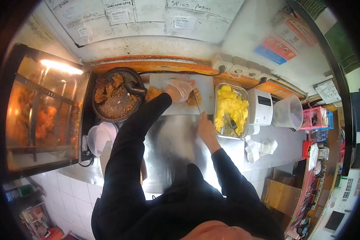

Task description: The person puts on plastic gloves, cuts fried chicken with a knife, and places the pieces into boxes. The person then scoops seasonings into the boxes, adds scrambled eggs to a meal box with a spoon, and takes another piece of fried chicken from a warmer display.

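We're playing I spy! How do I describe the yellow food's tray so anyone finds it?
On the shiny metal counter, find the white cutting board. The tray is just right of it, the only thing heaped with bright yellow chunks.

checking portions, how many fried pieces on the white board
2 visible on the board: one piece left of the gloved left hand, another piece at the knife. The hand may hide more.
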The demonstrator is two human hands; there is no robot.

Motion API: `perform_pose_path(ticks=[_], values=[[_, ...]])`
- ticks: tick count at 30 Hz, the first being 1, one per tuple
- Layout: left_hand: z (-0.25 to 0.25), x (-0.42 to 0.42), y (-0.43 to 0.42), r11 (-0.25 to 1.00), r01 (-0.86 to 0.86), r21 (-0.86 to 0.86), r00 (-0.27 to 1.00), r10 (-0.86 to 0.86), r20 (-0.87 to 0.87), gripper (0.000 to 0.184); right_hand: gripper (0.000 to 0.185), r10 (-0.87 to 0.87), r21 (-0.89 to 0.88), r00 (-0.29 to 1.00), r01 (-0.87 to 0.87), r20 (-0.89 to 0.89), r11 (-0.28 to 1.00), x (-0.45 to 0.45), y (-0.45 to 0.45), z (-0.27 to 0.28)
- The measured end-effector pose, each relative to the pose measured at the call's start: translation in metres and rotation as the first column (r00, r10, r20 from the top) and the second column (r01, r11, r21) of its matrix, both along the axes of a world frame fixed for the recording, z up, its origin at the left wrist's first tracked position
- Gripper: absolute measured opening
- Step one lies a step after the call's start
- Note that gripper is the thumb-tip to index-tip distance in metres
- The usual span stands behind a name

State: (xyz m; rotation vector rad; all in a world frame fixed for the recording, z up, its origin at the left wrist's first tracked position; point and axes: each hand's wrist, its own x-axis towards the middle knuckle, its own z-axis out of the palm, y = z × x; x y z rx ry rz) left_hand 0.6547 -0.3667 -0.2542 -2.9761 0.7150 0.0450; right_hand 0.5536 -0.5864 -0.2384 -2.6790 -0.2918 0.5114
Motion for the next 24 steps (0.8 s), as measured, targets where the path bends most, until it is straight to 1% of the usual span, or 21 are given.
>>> perform_pose_path(ticks=[2,3,4,6,7,8,9,10,12,13,15,16,18,19,20,21,22,24], values=[[-0.002,-0.003,-0.004,1.0,-0.025,0.01,1.0,0.025,0.017,0.055,0.028,-0.006,-0.002,0.997,0.006,0.072,1.0,0.004,0.003,-0.024],[-0.002,-0.002,-0.005,0.999,-0.051,0.017,0.998,0.051,0.038,0.057,0.028,-0.005,-0.002,0.997,0.005,0.074,1.0,0.007,0.007,-0.031],[-0.009,0.005,-0.003,0.999,-0.049,0.013,0.998,0.048,0.038,0.057,0.03,-0.029,-0.028,0.998,0.03,0.055,0.999,0.009,0.014,-0.034],[-0.028,0.016,-0.001,0.993,-0.079,-0.082,0.997,0.079,-0.005,0.058,0.033,-0.06,-0.066,0.998,0.062,0.036,0.996,0.011,0.016,-0.034],[-0.026,0.013,-0.004,0.994,-0.073,-0.087,0.997,0.073,-0.005,0.058,0.035,-0.068,-0.07,0.998,0.067,-0.013,0.995,0.012,0.015,-0.034],[-0.02,0.012,-0.005,0.998,-0.043,-0.036,0.999,0.043,-0.002,0.058,0.037,-0.072,-0.068,0.996,0.069,-0.053,0.995,0.014,0.015,-0.032],[-0.012,0.013,-0.003,1.0,-0.02,0.018,1.0,0.019,0.006,0.057,0.037,-0.069,-0.061,0.997,0.067,-0.037,0.996,0.013,0.015,-0.028],[-0.011,0.013,-0.004,0.999,-0.026,0.024,0.999,0.026,0.022,0.057,0.037,-0.048,-0.05,0.999,0.048,0.002,0.998,0.012,0.012,-0.035],[-0.017,0.014,-0.01,0.993,-0.117,-0.029,0.992,0.116,-0.041,0.055,0.037,-0.015,-0.027,0.999,0.016,0.048,1.0,0.007,0.008,-0.045],[-0.004,0.004,-0.014,0.991,-0.13,-0.023,0.991,0.13,-0.031,0.055,0.036,-0.015,-0.001,0.999,0.015,0.048,1.0,0.005,0.005,-0.046],[0.035,-0.023,-0.025,0.953,-0.278,-0.124,0.955,0.26,-0.145,0.049,0.035,-0.001,0.025,0.999,-0.001,0.053,1.0,0.007,0.004,-0.051],[0.042,-0.023,-0.021,0.95,-0.286,-0.122,0.953,0.269,-0.141,0.049,0.036,0.001,0.031,0.998,-0.003,0.061,1.0,0.007,0.004,-0.051],[0.056,-0.022,-0.018,0.956,-0.249,-0.153,0.958,0.266,0.105,0.046,0.037,-0.012,0.045,0.998,0.009,0.059,0.999,0.004,0.002,-0.054],[0.064,-0.021,-0.015,0.959,-0.242,-0.145,0.961,0.258,0.103,0.046,0.037,-0.026,0.055,0.998,0.024,0.05,0.998,0.006,0.004,-0.049],[0.076,-0.018,-0.009,0.853,-0.322,-0.412,0.923,0.38,0.066,0.048,0.036,-0.037,0.068,0.998,0.034,0.046,0.997,0.011,0.005,-0.048],[0.088,-0.019,-0.004,0.669,-0.374,-0.643,0.873,0.488,-0.001,0.051,0.036,-0.036,0.079,0.998,0.032,0.052,0.996,0.014,0.005,-0.046],[0.097,-0.024,-0.006,0.673,-0.374,-0.638,0.87,0.493,0.01,0.051,0.034,-0.016,0.114,0.997,0.007,0.081,0.993,0.02,0.0,-0.057],[0.111,-0.04,-0.009,0.563,-0.282,-0.776,0.761,0.624,0.176,0.054,0.033,0.021,0.158,0.993,-0.039,0.113,0.987,0.024,-0.008,-0.047]])
